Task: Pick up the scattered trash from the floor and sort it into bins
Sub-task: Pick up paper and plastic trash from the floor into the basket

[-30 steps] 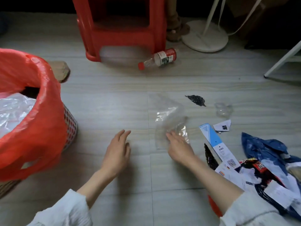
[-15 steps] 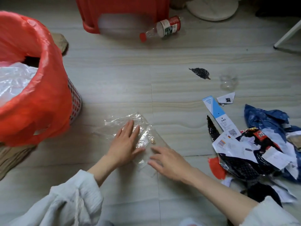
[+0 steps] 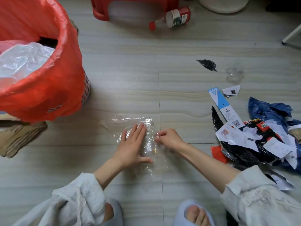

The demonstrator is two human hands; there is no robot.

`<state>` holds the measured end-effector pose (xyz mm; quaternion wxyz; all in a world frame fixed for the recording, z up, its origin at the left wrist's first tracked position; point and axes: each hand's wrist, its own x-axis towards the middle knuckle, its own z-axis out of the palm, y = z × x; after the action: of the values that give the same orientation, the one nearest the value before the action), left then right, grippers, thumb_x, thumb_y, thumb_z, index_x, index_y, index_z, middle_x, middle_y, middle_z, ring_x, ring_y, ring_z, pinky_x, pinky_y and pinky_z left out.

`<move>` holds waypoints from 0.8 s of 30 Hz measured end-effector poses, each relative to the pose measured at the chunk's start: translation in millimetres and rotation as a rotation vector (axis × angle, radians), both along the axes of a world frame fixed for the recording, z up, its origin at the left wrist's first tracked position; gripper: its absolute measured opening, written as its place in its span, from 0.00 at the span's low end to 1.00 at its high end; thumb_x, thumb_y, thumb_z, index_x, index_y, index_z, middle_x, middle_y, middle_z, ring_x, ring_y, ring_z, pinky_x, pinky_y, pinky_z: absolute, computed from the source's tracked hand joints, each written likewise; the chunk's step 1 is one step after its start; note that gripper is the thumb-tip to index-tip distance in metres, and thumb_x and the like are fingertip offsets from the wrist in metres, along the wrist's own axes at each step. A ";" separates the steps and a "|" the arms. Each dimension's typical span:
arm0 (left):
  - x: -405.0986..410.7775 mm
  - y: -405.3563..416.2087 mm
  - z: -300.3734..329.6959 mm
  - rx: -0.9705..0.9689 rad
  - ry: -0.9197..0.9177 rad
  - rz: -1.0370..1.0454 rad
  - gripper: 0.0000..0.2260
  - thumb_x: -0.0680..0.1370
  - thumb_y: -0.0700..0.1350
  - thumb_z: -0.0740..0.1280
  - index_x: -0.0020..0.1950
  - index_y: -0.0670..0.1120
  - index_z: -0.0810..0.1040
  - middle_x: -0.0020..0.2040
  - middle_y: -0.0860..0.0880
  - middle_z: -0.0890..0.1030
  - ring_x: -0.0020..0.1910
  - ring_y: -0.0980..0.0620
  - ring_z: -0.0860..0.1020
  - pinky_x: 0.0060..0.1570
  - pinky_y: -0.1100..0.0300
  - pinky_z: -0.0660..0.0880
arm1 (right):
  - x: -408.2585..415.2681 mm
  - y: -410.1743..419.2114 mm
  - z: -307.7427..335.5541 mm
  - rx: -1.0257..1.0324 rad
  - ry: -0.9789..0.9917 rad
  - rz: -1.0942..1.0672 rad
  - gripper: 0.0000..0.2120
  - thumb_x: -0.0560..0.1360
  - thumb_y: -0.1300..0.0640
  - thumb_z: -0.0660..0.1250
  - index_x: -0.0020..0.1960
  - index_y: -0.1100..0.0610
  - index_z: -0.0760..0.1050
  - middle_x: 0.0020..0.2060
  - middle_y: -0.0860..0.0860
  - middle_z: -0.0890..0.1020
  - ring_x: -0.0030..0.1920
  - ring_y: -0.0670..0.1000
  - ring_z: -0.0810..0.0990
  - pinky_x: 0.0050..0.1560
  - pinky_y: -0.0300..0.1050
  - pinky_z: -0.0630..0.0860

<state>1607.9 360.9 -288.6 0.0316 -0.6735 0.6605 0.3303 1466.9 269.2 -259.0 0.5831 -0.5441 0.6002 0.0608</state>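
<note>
A clear crinkled plastic bag lies flat on the grey floor in front of me. My left hand rests flat on it, fingers spread, pressing it down. My right hand pinches the bag's right edge between thumb and fingertips. A bin lined with a red bag stands at the left, with clear plastic inside it. A pile of torn paper, black wrappers and blue plastic lies at the right.
A plastic bottle with a red cap lies near a red stool at the top. A black scrap, a small clear piece and a blue-white tag lie on the floor. Cardboard sits beside the bin. My slippered feet are at the bottom.
The clear bag came down from my right hand onto the floor. My left hand moved onto it and flattened it; my right hand went from flat to pinching its edge.
</note>
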 end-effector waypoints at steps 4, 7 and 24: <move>-2.9 -0.7 8.0 -0.073 0.094 0.059 0.55 0.64 0.64 0.71 0.74 0.51 0.36 0.74 0.56 0.34 0.72 0.55 0.33 0.71 0.47 0.39 | -11.5 3.6 9.6 0.047 -0.217 -0.057 0.08 0.75 0.67 0.63 0.47 0.57 0.77 0.36 0.49 0.77 0.37 0.46 0.72 0.32 0.32 0.67; -5.8 -1.7 17.7 -0.222 0.126 0.114 0.52 0.63 0.62 0.73 0.74 0.55 0.40 0.77 0.53 0.45 0.76 0.51 0.44 0.70 0.48 0.48 | -21.2 -1.9 21.4 0.014 -0.330 -0.008 0.12 0.75 0.68 0.61 0.42 0.52 0.75 0.42 0.47 0.80 0.45 0.43 0.76 0.45 0.36 0.68; 19.1 -15.1 59.7 -0.296 0.299 0.425 0.06 0.74 0.42 0.67 0.49 0.50 0.81 0.37 0.51 0.81 0.37 0.47 0.77 0.36 0.55 0.70 | -6.6 2.7 44.1 -0.929 -0.175 0.531 0.15 0.71 0.48 0.65 0.48 0.59 0.80 0.45 0.53 0.83 0.49 0.57 0.81 0.50 0.49 0.75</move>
<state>1626.9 345.8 -228.9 -0.2345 -0.7378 0.5432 0.3249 1460.4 271.9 -214.9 0.2937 -0.8805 0.3549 -0.1115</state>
